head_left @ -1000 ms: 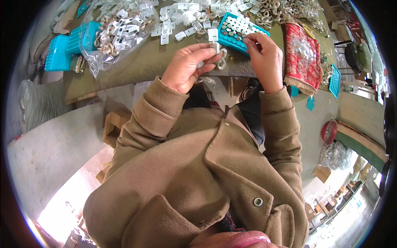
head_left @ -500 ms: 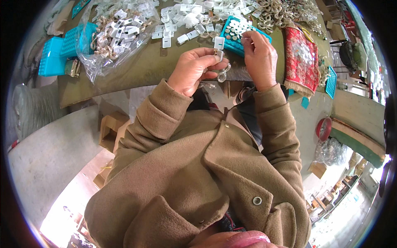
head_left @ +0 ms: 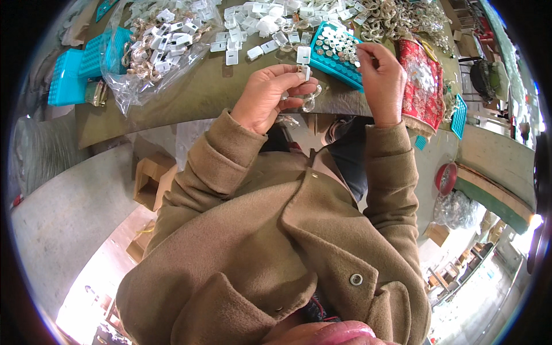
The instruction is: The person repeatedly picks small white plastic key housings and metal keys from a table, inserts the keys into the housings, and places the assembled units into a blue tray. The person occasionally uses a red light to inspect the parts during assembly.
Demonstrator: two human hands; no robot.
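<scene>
My left hand [head_left: 263, 96] is closed on a small white plastic case [head_left: 303, 56], which stands upright above the fingertips with its lid part raised. A looped clear cord [head_left: 310, 103] hangs beside those fingers. My right hand [head_left: 384, 80] is raised at the right edge of a turquoise tray [head_left: 336, 70], thumb and forefinger pinched together. What the pinch holds, if anything, is too small to make out. Many small round silvery discs [head_left: 333, 43] lie in the tray, mostly toward its far side.
Loose white cases [head_left: 267, 26] cover the far table. Coiled cords [head_left: 385, 20] lie at the far right. A clear bag [head_left: 141, 80] with corded cases is at left, beside turquoise baskets [head_left: 64, 77]. A red patterned cloth [head_left: 417, 100] hangs over the right edge.
My right hand has moved right, from over the tray's discs to its right edge, uncovering more of the tray. My left hand keeps hold of the white case, almost unmoved.
</scene>
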